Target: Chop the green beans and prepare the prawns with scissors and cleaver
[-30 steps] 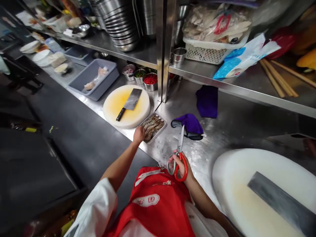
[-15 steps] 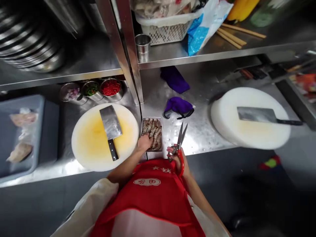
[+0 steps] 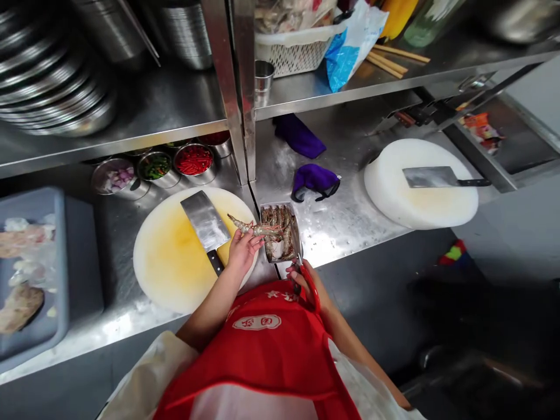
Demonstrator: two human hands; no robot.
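Observation:
My left hand (image 3: pixel 243 249) holds a raw shrimp (image 3: pixel 256 228) between its fingers, above the gap between the left cutting board and the tray. Several more shrimp (image 3: pixel 286 224) lie in a small tray (image 3: pixel 299 242), where a pale patch of its bottom shows. In my right hand (image 3: pixel 305 277) is a pair of scissors with red handles (image 3: pixel 311 287), its blades pointing up beside the tray's near right corner. A cleaver (image 3: pixel 205 220) rests on the round cutting board (image 3: pixel 160 251) left of my left hand.
A second cleaver (image 3: pixel 431 177) lies on a thick white board (image 3: pixel 420 210) at right. Purple cloths (image 3: pixel 315 178) sit behind the tray. Metal cups with chopped peppers (image 3: pixel 195 160) stand back left, beyond a grey bin (image 3: pixel 63 262). A steel shelf (image 3: pixel 306 105) overhangs the counter.
My left hand has lifted a shrimp out of the tray and moved left. The scissors have dropped lower, with their blades now closer together. The view has shifted slightly.

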